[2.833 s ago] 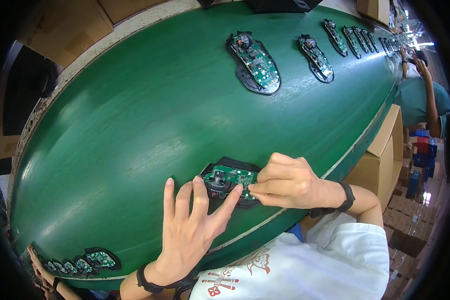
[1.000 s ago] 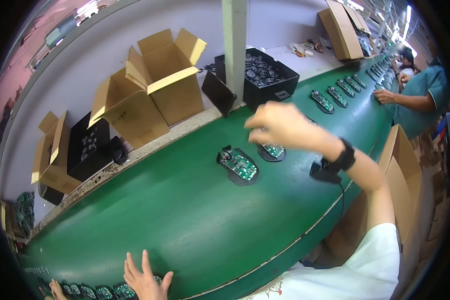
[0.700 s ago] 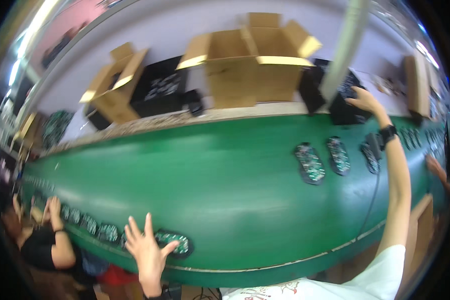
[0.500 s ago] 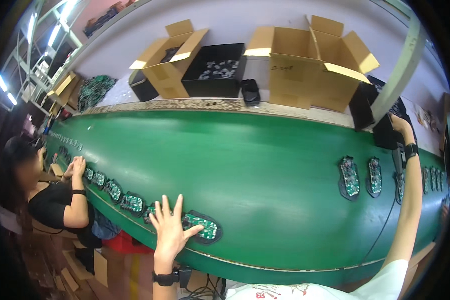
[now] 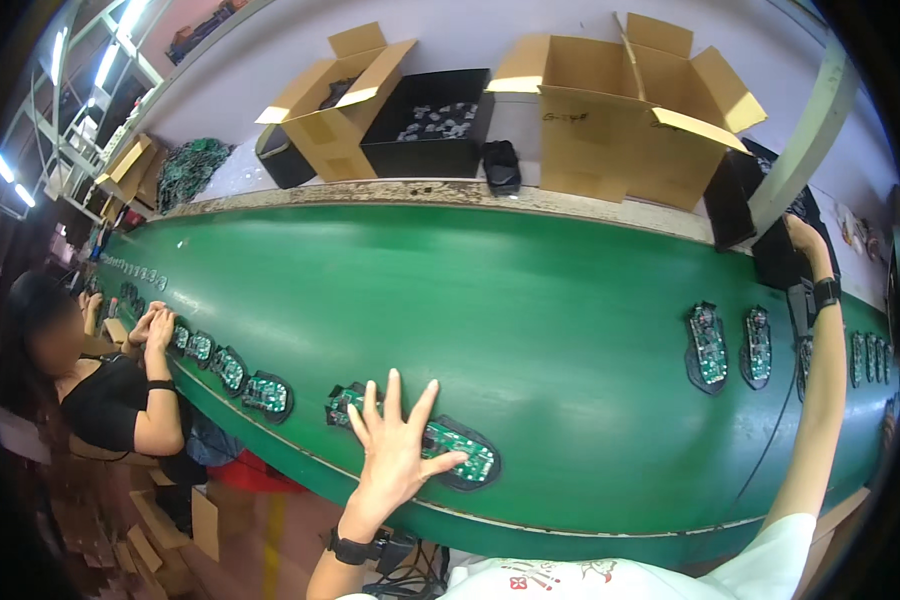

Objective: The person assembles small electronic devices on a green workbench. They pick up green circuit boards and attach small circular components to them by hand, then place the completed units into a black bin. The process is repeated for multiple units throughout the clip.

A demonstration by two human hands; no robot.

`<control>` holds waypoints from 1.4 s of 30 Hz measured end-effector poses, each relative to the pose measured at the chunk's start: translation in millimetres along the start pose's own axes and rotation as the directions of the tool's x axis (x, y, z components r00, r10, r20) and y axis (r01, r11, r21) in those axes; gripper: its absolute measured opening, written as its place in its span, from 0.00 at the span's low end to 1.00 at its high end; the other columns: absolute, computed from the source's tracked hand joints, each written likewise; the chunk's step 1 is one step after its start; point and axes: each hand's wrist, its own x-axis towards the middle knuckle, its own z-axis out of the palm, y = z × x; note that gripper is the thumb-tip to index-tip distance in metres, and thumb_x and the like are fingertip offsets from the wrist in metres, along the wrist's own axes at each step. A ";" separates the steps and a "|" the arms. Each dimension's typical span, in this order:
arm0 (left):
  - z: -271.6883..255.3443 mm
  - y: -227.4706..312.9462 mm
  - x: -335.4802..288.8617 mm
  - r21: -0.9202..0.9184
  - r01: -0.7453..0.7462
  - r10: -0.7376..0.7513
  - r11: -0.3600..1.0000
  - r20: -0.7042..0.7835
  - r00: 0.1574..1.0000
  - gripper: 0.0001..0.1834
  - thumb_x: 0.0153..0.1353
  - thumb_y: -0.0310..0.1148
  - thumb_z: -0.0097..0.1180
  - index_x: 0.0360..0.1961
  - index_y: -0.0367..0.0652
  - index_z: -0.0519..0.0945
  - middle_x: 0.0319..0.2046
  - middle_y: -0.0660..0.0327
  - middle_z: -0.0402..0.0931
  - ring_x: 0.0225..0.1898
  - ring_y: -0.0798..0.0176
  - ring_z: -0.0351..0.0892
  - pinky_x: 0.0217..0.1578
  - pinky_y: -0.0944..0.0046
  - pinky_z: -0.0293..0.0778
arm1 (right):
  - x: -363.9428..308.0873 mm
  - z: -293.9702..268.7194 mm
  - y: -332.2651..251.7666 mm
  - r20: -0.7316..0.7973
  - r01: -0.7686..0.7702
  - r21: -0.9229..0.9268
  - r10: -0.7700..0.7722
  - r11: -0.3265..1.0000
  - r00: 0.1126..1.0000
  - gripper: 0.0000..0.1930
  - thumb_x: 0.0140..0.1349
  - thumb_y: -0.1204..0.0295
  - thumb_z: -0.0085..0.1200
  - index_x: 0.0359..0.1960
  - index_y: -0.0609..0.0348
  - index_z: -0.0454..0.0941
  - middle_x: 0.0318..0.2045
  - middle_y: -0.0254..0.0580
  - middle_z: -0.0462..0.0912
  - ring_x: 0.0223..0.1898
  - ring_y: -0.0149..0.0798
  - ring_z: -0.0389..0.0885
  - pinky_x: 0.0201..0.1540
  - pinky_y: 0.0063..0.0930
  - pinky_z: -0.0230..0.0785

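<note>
My left hand [image 5: 395, 455] lies over the near side of the green belt, fingers spread. Its thumb rests on a green circuit board in a black casing [image 5: 470, 458]; part of that piece is hidden under the hand. Another board in a black casing [image 5: 345, 403] lies just left of the fingertips. My right arm stretches far to the right, where my right hand [image 5: 808, 240] is at a black bin [image 5: 778, 260]. The fingers of that hand are hidden, so what they hold, if anything, does not show.
Several cased boards [image 5: 267, 395] line the belt's left edge, beside a co-worker [image 5: 120, 390]. More cased boards [image 5: 708, 350] lie at right. Open cardboard boxes [image 5: 590, 140] and a black tray of small parts [image 5: 380, 150] stand on the back ledge. A slanted post [image 5: 810, 140] rises near my right hand.
My left hand has moved right along the belt, and the two cased boards beside it have shifted right too. My right hand stays by the black bin.
</note>
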 end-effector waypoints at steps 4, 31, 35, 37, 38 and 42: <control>8.1 40.3 25.3 -0.004 -0.240 0.240 0.971 0.060 0.969 0.52 0.50 0.67 0.66 0.73 0.57 0.65 0.73 0.33 0.46 0.71 0.20 0.44 0.63 0.15 0.39 | -19.6 -12.6 -15.9 -0.049 0.001 -0.026 -0.002 1.000 0.999 0.15 0.58 0.66 0.60 0.40 0.66 0.77 0.39 0.65 0.82 0.42 0.61 0.82 0.43 0.51 0.75; 28.4 104.2 71.2 0.010 -0.528 0.520 0.849 0.148 0.841 0.51 0.48 0.68 0.66 0.72 0.59 0.67 0.73 0.35 0.47 0.72 0.26 0.47 0.62 0.14 0.42 | -108.4 -92.3 -135.6 -0.288 -0.062 0.793 0.463 0.606 0.839 0.32 0.68 0.40 0.52 0.30 0.61 0.85 0.13 0.29 0.68 0.12 0.25 0.65 0.15 0.25 0.57; 29.1 103.4 69.6 0.033 -0.530 0.522 0.848 0.125 0.844 0.51 0.48 0.67 0.66 0.72 0.59 0.67 0.73 0.35 0.49 0.72 0.27 0.48 0.63 0.15 0.43 | -150.0 -107.7 -172.5 -0.248 0.047 0.912 0.456 0.408 0.854 0.31 0.69 0.40 0.49 0.30 0.58 0.85 0.11 0.26 0.67 0.12 0.22 0.66 0.15 0.22 0.54; 29.0 98.7 67.9 0.053 -0.516 0.506 0.855 0.127 0.853 0.50 0.49 0.67 0.66 0.72 0.59 0.68 0.72 0.35 0.50 0.72 0.28 0.49 0.63 0.15 0.44 | -191.9 -100.4 -228.5 -0.253 0.116 0.894 0.275 0.432 0.927 0.27 0.72 0.48 0.50 0.28 0.60 0.84 0.12 0.27 0.70 0.13 0.21 0.65 0.15 0.21 0.54; 29.3 99.2 69.1 0.048 -0.524 0.517 0.850 0.113 0.849 0.50 0.49 0.66 0.66 0.71 0.59 0.68 0.72 0.35 0.51 0.71 0.28 0.50 0.63 0.16 0.45 | -210.9 -80.9 -253.3 -0.314 0.247 0.900 0.142 0.358 0.939 0.23 0.72 0.54 0.53 0.27 0.60 0.83 0.16 0.28 0.74 0.13 0.20 0.66 0.15 0.21 0.55; 29.4 101.6 72.6 0.064 -0.585 0.583 0.808 0.053 0.811 0.49 0.50 0.65 0.66 0.71 0.59 0.68 0.71 0.36 0.54 0.70 0.28 0.54 0.62 0.18 0.49 | -309.1 -49.4 -346.8 -0.248 0.427 0.685 -0.363 0.590 0.898 0.19 0.63 0.57 0.64 0.28 0.64 0.81 0.26 0.47 0.80 0.28 0.50 0.80 0.33 0.40 0.73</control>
